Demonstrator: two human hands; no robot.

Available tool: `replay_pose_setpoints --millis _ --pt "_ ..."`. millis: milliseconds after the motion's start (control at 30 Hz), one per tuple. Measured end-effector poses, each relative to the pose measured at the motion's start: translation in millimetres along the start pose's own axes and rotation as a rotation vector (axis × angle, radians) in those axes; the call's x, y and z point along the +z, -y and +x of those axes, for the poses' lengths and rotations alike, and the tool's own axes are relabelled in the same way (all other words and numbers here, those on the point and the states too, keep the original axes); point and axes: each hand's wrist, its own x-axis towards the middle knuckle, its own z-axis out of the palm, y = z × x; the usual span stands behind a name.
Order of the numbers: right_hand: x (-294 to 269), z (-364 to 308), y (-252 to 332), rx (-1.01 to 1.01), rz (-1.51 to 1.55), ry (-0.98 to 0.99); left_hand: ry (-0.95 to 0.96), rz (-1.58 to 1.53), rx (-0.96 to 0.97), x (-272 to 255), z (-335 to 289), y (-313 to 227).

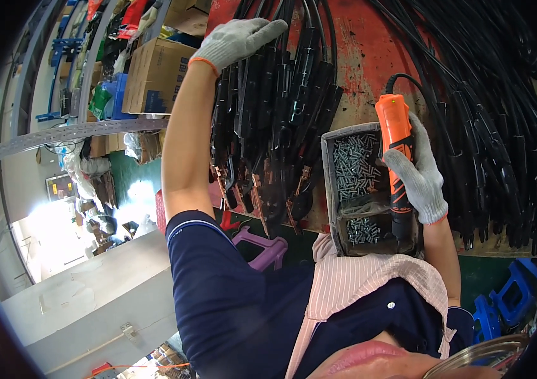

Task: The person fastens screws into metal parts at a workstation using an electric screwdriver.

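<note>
My left hand, in a grey knit glove with an orange cuff, reaches over the upper end of a bundle of black cable assemblies. Its fingers are stretched out and lie across the cables. Copper-coloured metal ends stick out of the bundle toward me. Wrapped by my gloved right hand is an orange and black electric screwdriver, its black tip pointing toward me. The tool is above a dark divided bin with many small silver screws in two compartments.
A second heap of black cables covers the right of the worn red table. Cardboard boxes and shelving stand at the left. A purple stool and blue stools are below the table edge. A cord trails from the screwdriver.
</note>
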Motion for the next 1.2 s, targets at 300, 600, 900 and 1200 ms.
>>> replay_pose_setpoints --millis 300,600,900,1200 --pt "-3.0 -2.3 -8.4 -0.042 -0.045 0.006 -0.241 -0.339 -0.091 19.5 2.2 126.5" --pt "-5.0 2.7 -9.3 -0.044 -0.084 0.038 -0.243 -0.433 -0.203 87.5 -50.6 136.8" --pt "-1.1 -1.7 -14.0 -0.196 -0.131 0.000 -0.230 -0.296 -0.194 73.7 -135.9 74.9" --pt "-2.6 -0.3 -18.4 -0.151 -0.161 -0.077 -0.412 -0.103 -0.050 83.1 -244.2 -140.4"
